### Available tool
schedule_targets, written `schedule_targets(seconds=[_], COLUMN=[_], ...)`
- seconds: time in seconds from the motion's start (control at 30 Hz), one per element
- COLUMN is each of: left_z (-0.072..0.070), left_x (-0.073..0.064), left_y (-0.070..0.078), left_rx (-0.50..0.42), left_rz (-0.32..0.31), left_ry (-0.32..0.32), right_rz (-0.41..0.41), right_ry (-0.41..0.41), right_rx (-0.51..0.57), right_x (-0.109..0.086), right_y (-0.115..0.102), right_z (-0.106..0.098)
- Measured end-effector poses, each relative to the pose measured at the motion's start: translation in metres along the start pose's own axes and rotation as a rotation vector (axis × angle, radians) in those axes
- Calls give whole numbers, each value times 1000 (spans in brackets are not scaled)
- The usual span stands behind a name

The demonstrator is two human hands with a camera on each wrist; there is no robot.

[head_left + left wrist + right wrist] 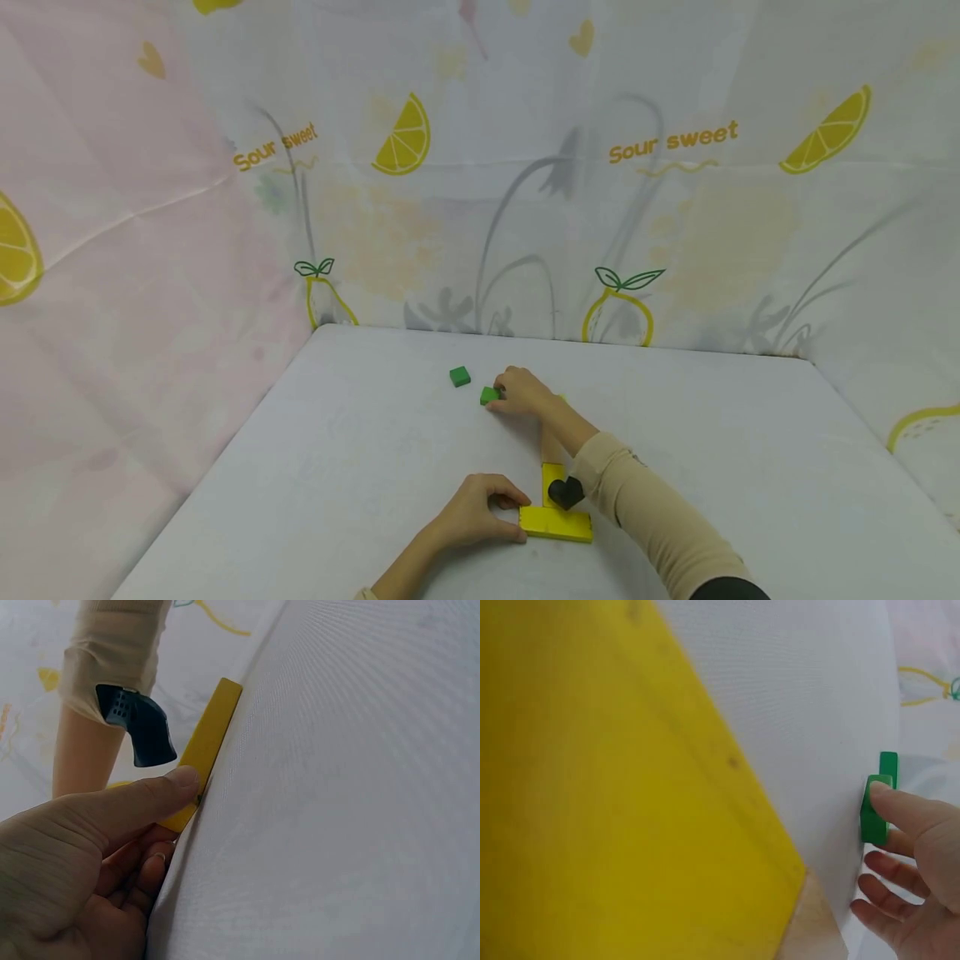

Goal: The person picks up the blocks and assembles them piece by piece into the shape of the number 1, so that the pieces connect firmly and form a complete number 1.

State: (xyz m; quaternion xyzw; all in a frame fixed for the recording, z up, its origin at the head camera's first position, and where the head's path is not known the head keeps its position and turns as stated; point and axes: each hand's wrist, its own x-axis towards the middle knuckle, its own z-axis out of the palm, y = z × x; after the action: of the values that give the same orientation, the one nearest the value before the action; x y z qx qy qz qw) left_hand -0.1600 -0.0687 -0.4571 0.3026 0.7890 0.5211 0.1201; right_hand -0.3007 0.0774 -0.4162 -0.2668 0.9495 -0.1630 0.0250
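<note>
In the head view my left hand (480, 510) pinches the left end of a flat yellow block (557, 524), thumb at the near side and fingers at the far side. The left wrist view shows the thumb on this yellow block (214, 727), which lies on the white surface. Farther out, my right hand (525, 392) holds a small green block (488, 396) between thumb and fingers. A second green block (460, 377) sits to its left. In the right wrist view the thumb presses the held green block (874, 817), its other fingers spread below.
A second yellow block (552, 477) meets the first one end-on, making a T. Beyond it a plain wooden block (551, 448) continues the line, partly under my right forearm. A dark wrist mount (566, 492) on the right sleeve overlaps the yellow blocks. Printed cloth (480, 208) hangs behind.
</note>
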Motion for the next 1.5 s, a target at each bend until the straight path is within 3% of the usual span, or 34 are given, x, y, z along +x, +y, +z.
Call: schedule_targets(seconds=[0.63,0.9,1.5], left_z=[0,0,0], left_x=[0,0,0], left_y=[2,2,1], left_rx=[5,6,5], left_rz=[4,-2,-5], left_ry=[6,4,1], right_rz=[-47,-111,-127], right_ry=[5,-5,-10], right_rx=[177,198,223], right_x=[1,0,-3], right_y=[7,9,12], right_z=[-1,-1,-1])
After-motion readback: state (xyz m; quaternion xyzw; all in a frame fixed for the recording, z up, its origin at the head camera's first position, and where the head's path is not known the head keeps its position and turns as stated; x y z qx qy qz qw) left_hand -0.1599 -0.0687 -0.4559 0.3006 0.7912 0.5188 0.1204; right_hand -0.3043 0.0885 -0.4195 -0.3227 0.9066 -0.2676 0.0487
